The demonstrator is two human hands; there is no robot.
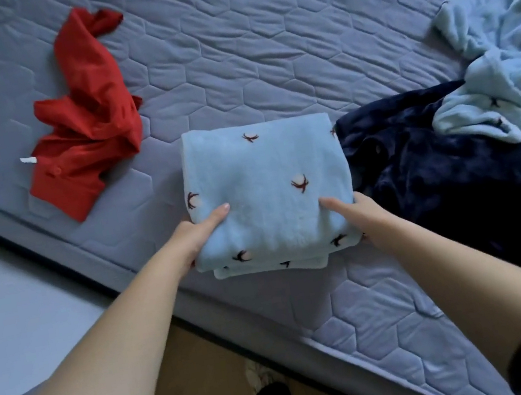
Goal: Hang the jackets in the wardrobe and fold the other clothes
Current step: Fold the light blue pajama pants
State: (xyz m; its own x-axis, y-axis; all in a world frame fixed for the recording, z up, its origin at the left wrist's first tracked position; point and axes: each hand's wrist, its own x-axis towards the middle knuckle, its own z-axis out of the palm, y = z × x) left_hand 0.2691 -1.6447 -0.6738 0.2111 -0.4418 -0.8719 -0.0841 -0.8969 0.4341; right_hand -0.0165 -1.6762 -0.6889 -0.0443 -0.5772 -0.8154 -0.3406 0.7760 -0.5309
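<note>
from the head camera, you are looking down at a bed (262, 57) covered in a grey-blue quilted mattress pad. your left hand (195, 240) grips the left edge of a folded light blue garment (265, 193), thumb on top and the other fingers tucked underneath, out of sight. your right hand (363, 214) grips the right edge the same way, thumb lying across the top. both hands are closed on the fabric.

the folded garment is a neat, layered rectangle printed with small dark red motifs, held near the bed's front edge; you cannot tell whether it rests on the bed or is lifted just above it. touching its right side lies a crumpled dark navy garment (438, 166), and partly over that spreads an unfolded light blue fleece piece (512, 55) with the same motifs. well apart to the left, a rumpled red garment (89, 123) lies on the bed.
</note>
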